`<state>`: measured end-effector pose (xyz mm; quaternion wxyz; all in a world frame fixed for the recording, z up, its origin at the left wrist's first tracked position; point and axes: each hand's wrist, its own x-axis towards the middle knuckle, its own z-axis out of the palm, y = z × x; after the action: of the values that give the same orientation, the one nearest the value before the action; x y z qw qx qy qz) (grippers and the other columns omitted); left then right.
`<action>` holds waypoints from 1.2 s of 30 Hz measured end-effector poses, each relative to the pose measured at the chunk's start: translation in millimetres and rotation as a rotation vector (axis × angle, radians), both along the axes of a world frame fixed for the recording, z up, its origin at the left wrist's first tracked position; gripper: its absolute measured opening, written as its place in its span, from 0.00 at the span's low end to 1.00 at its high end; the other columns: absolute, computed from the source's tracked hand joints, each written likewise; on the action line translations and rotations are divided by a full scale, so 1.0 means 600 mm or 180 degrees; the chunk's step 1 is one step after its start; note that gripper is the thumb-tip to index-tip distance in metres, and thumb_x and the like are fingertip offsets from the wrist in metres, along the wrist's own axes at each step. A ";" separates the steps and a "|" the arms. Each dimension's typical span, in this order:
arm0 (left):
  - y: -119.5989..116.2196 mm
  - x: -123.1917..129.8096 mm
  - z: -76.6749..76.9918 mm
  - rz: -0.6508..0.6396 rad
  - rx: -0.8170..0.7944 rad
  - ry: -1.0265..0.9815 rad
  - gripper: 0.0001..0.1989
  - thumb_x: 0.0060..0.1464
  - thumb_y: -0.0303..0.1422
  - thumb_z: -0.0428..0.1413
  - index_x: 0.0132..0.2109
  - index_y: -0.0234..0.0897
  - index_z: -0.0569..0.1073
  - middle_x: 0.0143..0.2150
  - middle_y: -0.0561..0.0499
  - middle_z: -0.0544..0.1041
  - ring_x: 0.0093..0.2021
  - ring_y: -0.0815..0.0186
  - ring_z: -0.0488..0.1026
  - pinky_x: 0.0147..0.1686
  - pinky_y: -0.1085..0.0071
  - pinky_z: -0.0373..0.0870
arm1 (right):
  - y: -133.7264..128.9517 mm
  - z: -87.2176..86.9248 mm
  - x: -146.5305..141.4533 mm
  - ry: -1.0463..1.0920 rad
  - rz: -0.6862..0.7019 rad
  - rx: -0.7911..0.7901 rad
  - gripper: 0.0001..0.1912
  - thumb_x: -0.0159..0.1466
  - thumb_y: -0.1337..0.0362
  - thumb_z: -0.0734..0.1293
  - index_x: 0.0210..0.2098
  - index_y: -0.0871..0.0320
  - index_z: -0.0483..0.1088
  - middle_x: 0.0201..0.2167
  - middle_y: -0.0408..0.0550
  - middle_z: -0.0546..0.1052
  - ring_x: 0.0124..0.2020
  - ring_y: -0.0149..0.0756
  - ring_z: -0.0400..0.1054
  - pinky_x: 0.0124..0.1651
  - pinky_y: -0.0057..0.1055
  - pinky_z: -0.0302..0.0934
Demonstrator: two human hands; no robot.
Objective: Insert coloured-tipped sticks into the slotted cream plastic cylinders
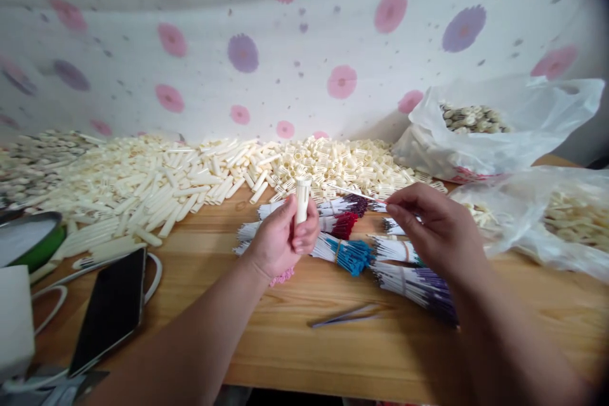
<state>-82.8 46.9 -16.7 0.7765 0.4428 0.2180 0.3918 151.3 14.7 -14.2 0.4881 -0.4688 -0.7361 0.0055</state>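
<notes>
My left hand (285, 233) is wrapped round a cream plastic tube (302, 193), which stands upright in the fist with its slotted upper end showing. My right hand (435, 225) pinches a thin white stick (358, 193) by its reddish end; the other end points left towards the tube, apart from it. Beneath and between the hands lie banded bundles of similar white sticks, among them a blue-tipped bundle (353, 256), a red-tipped bundle (343, 224) and a purple-tipped bundle (413, 287). Pink tips (282, 276) show below my left hand.
Tweezers (345, 316) lie on the wooden table (285, 355). A long heap of cream tubes (190, 171) and a pile of short slotted pieces (337, 162) run along the back. Plastic bags of parts (514, 146) stand right. A phone (111, 304), white cable and green-sided bowl (42, 247) are left.
</notes>
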 end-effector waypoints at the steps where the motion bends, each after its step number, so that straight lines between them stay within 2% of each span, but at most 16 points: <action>1: 0.000 0.000 -0.002 -0.0027 -0.0006 0.0009 0.20 0.55 0.50 0.48 0.29 0.38 0.62 0.18 0.60 0.48 0.16 0.76 0.42 0.15 0.79 0.41 | -0.002 0.001 -0.003 -0.0032 -0.0014 0.0060 0.02 0.62 0.66 0.64 0.32 0.55 0.67 0.26 0.43 0.70 0.27 0.30 0.64 0.30 0.28 0.58; 4: 0.002 0.003 -0.006 0.0050 0.0116 0.0157 0.23 0.54 0.52 0.48 0.25 0.37 0.57 0.17 0.61 0.47 0.15 0.77 0.41 0.15 0.79 0.40 | -0.004 0.005 -0.007 -0.0094 -0.0102 0.0149 0.03 0.62 0.67 0.64 0.31 0.55 0.67 0.25 0.43 0.71 0.27 0.30 0.64 0.29 0.28 0.57; 6: 0.005 0.005 -0.008 0.0284 0.0223 0.0340 0.24 0.52 0.53 0.49 0.24 0.37 0.56 0.16 0.61 0.47 0.15 0.77 0.42 0.14 0.79 0.41 | -0.004 0.006 -0.005 -0.0085 -0.0172 0.0139 0.03 0.61 0.67 0.64 0.31 0.56 0.68 0.25 0.43 0.70 0.26 0.30 0.64 0.29 0.28 0.57; 9: 0.013 0.003 -0.012 0.1118 0.0585 0.0563 0.25 0.49 0.56 0.50 0.25 0.37 0.60 0.15 0.62 0.50 0.14 0.77 0.44 0.14 0.79 0.43 | -0.002 0.006 -0.004 -0.0150 -0.0116 0.0022 0.04 0.61 0.68 0.63 0.30 0.57 0.69 0.26 0.44 0.71 0.28 0.31 0.65 0.31 0.27 0.58; 11: 0.016 0.001 -0.015 0.1732 0.1190 0.0865 0.22 0.47 0.53 0.55 0.29 0.37 0.65 0.17 0.60 0.57 0.16 0.77 0.51 0.16 0.79 0.49 | 0.000 0.004 -0.007 -0.0332 0.0061 -0.0207 0.05 0.60 0.70 0.63 0.29 0.58 0.69 0.27 0.46 0.71 0.29 0.31 0.64 0.32 0.27 0.57; 12: 0.016 0.000 -0.017 0.1873 0.1536 0.1157 0.19 0.47 0.49 0.58 0.30 0.36 0.68 0.19 0.59 0.62 0.18 0.76 0.56 0.18 0.79 0.54 | 0.001 0.003 -0.010 -0.0437 0.0174 -0.0347 0.06 0.60 0.71 0.62 0.29 0.59 0.70 0.28 0.46 0.70 0.29 0.31 0.64 0.32 0.27 0.57; 13: 0.014 0.000 -0.018 0.1867 0.1840 0.1527 0.16 0.46 0.44 0.60 0.32 0.35 0.70 0.22 0.57 0.66 0.21 0.75 0.61 0.21 0.78 0.58 | 0.001 0.001 -0.014 -0.0521 0.0292 -0.0478 0.07 0.60 0.72 0.62 0.29 0.60 0.70 0.28 0.46 0.70 0.29 0.30 0.64 0.32 0.27 0.57; 15: 0.006 0.004 -0.018 0.1493 0.2155 0.2303 0.11 0.45 0.38 0.62 0.32 0.35 0.74 0.26 0.54 0.73 0.27 0.71 0.66 0.26 0.75 0.63 | 0.001 -0.002 -0.023 -0.0614 0.0563 -0.0652 0.07 0.61 0.72 0.61 0.29 0.60 0.70 0.29 0.47 0.70 0.28 0.30 0.63 0.32 0.26 0.57; 18: -0.010 0.016 -0.016 0.0811 0.1980 0.2775 0.07 0.46 0.35 0.61 0.32 0.36 0.76 0.26 0.54 0.75 0.25 0.70 0.67 0.24 0.74 0.63 | -0.002 -0.007 -0.036 -0.0644 0.0948 -0.0685 0.06 0.60 0.73 0.62 0.30 0.60 0.71 0.28 0.46 0.70 0.29 0.29 0.64 0.32 0.26 0.57; 21: -0.018 0.024 -0.009 0.0631 0.1621 0.2641 0.05 0.47 0.31 0.59 0.27 0.35 0.74 0.23 0.55 0.74 0.23 0.70 0.68 0.23 0.75 0.64 | -0.003 -0.011 -0.043 -0.0251 0.1120 -0.0752 0.06 0.59 0.72 0.64 0.34 0.60 0.72 0.29 0.46 0.72 0.30 0.30 0.66 0.33 0.26 0.60; 24: -0.017 0.024 -0.004 0.0693 0.1436 0.2400 0.08 0.49 0.30 0.58 0.24 0.34 0.72 0.21 0.55 0.73 0.24 0.71 0.69 0.25 0.76 0.65 | -0.001 -0.015 -0.044 0.0613 0.1220 -0.1150 0.10 0.60 0.69 0.65 0.41 0.60 0.72 0.33 0.49 0.76 0.34 0.33 0.71 0.37 0.29 0.65; 26: -0.015 0.021 -0.005 0.0644 0.1413 0.2251 0.08 0.49 0.30 0.59 0.25 0.33 0.72 0.22 0.54 0.73 0.24 0.72 0.68 0.25 0.76 0.64 | 0.001 -0.017 -0.044 0.0923 0.1211 -0.1258 0.09 0.60 0.67 0.64 0.39 0.60 0.73 0.34 0.49 0.77 0.34 0.34 0.72 0.37 0.30 0.66; 31: -0.014 0.021 -0.011 0.0470 0.1257 0.1897 0.07 0.50 0.31 0.59 0.26 0.34 0.72 0.22 0.54 0.72 0.22 0.73 0.68 0.22 0.77 0.63 | 0.001 -0.020 -0.049 0.0620 0.1113 -0.0835 0.06 0.60 0.69 0.65 0.34 0.59 0.75 0.30 0.46 0.78 0.30 0.30 0.70 0.32 0.26 0.63; 36: -0.012 0.023 -0.022 0.0272 0.1359 0.1651 0.09 0.50 0.33 0.59 0.25 0.34 0.72 0.21 0.54 0.72 0.22 0.73 0.67 0.21 0.78 0.61 | 0.001 -0.019 -0.051 0.0903 0.1502 -0.1017 0.04 0.60 0.66 0.67 0.33 0.60 0.73 0.30 0.47 0.76 0.31 0.31 0.70 0.34 0.28 0.64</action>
<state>-69.3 39.6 -29.9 0.5677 0.6709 0.3396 0.3350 121.0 15.6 -25.4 0.4913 -0.3504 -0.7390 0.2995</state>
